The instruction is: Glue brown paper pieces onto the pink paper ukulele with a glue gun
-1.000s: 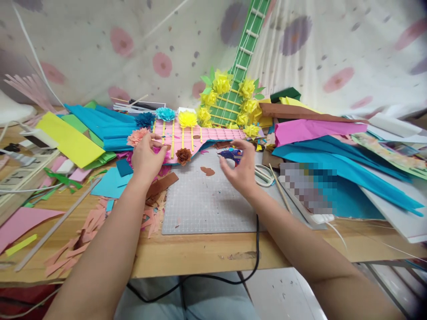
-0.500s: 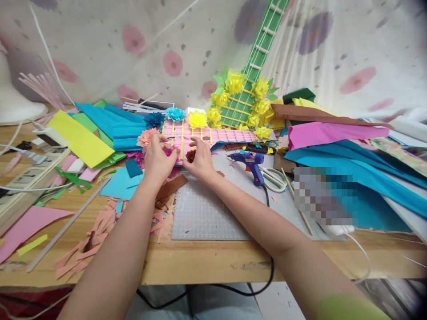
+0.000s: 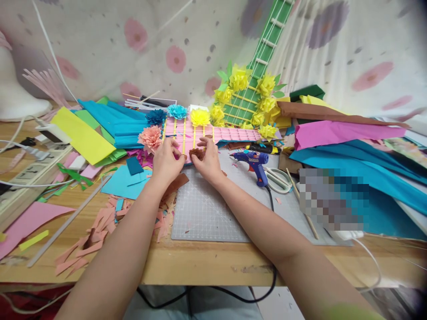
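A pink toy guitar (image 3: 190,133) made of craft paper with yellow strips and strings lies flat before me. Paper flowers edge its body: coral (image 3: 151,138), dark blue (image 3: 155,117), light blue (image 3: 177,111) and yellow (image 3: 200,117). My left hand (image 3: 167,163) rests over the guitar's near side by the coral flower, its fingers curved and the thumb apart from them. Between the fingers and thumb of my right hand (image 3: 209,159) is a small brown paper flower (image 3: 196,154) at the guitar's near edge. The fingertips partly hide it.
A blue glue gun (image 3: 255,164) and pale-handled scissors (image 3: 279,179) lie on the grey cutting mat (image 3: 207,218). Paper scraps (image 3: 96,231) and folded coloured sheets (image 3: 347,133) crowd both sides. A green guitar (image 3: 245,98) with yellow flowers leans behind.
Both hands have shifted slightly right along the guitar. The brown flower has moved with my right hand and shows more, and the coral flower is less covered. The view has shifted a little.
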Demonstrator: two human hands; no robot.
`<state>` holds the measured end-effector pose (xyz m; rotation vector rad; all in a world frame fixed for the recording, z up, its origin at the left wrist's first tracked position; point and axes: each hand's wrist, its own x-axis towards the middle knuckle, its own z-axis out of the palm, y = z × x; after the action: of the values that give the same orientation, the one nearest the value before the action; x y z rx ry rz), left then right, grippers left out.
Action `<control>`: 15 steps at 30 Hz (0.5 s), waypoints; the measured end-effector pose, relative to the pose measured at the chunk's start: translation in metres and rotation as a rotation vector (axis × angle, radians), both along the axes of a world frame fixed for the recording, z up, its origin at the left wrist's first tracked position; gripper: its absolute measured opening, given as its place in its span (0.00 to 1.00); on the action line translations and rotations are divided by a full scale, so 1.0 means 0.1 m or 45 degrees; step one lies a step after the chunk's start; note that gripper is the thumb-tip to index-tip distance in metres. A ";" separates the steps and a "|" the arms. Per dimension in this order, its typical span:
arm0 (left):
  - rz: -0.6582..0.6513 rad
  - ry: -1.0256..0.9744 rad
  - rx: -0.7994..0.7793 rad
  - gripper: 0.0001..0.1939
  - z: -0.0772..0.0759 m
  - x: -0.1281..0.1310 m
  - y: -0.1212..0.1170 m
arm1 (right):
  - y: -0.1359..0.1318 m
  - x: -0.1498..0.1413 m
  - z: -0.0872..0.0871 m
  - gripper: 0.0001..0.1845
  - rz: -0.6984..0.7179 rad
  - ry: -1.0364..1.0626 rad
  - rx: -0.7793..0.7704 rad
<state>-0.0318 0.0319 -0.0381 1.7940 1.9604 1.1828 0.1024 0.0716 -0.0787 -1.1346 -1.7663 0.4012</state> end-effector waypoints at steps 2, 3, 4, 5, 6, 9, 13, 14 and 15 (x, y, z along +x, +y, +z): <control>-0.010 0.038 -0.009 0.15 -0.02 0.02 0.00 | 0.00 0.01 0.00 0.25 -0.001 0.000 -0.012; -0.011 0.059 -0.014 0.15 -0.03 0.02 0.01 | 0.00 0.01 0.00 0.25 -0.002 -0.004 -0.013; -0.009 0.080 -0.018 0.15 -0.03 0.03 0.01 | 0.00 0.01 0.00 0.25 -0.002 -0.007 -0.013; -0.005 0.096 -0.019 0.15 -0.04 0.04 0.01 | 0.00 0.01 0.00 0.26 -0.003 -0.011 -0.013; 0.001 0.109 -0.018 0.14 -0.04 0.05 0.01 | 0.00 0.02 0.00 0.26 -0.003 -0.018 -0.014; 0.034 0.125 -0.015 0.13 -0.05 0.08 0.01 | 0.01 0.01 -0.01 0.26 -0.009 -0.020 -0.011; 0.072 0.137 -0.008 0.11 -0.06 0.10 0.01 | 0.01 0.01 -0.01 0.25 -0.023 -0.009 0.007; 0.074 0.139 -0.008 0.11 -0.07 0.10 0.01 | 0.01 0.01 -0.01 0.25 -0.024 -0.014 0.007; 0.076 0.142 -0.009 0.11 -0.07 0.10 0.01 | 0.01 0.01 -0.01 0.25 -0.022 -0.022 0.006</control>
<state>-0.0222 0.0333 -0.0455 1.8467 2.0906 1.1142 0.1030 0.0726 -0.0800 -1.1524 -1.7702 0.3773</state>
